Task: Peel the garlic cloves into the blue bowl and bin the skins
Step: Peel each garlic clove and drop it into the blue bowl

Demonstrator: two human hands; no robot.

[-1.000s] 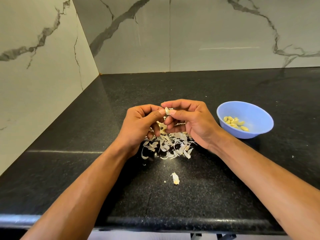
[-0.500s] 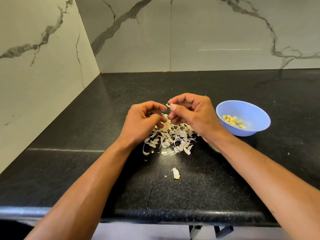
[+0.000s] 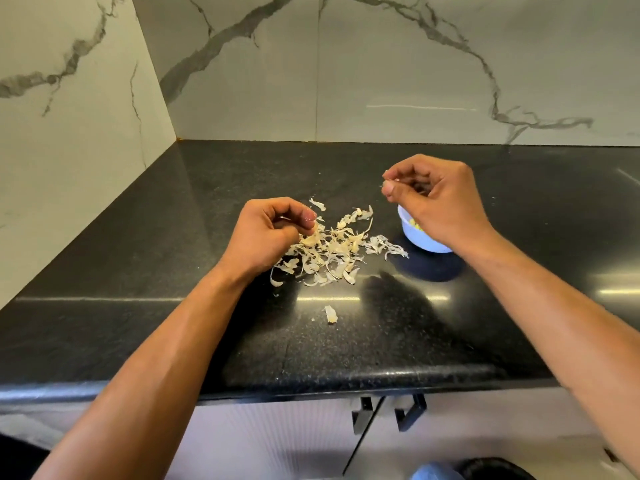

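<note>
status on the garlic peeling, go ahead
Right hand curled over blue bowl, contents unclear. Left hand curled at skin pile, grip unclear. Skins unbinned.

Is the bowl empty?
No. Yellowish peeled cloves show inside the bowl, though the right hand hides most of it.

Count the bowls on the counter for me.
1: the blue bowl sits right of the skin pile, mostly covered by the right hand. No other bowl shows.

The heap of papery garlic skins point(image 3: 329, 251) lies on the black stone counter point(image 3: 138, 289); just right of the heap sits the small blue plastic bowl point(image 3: 420, 239).
</note>
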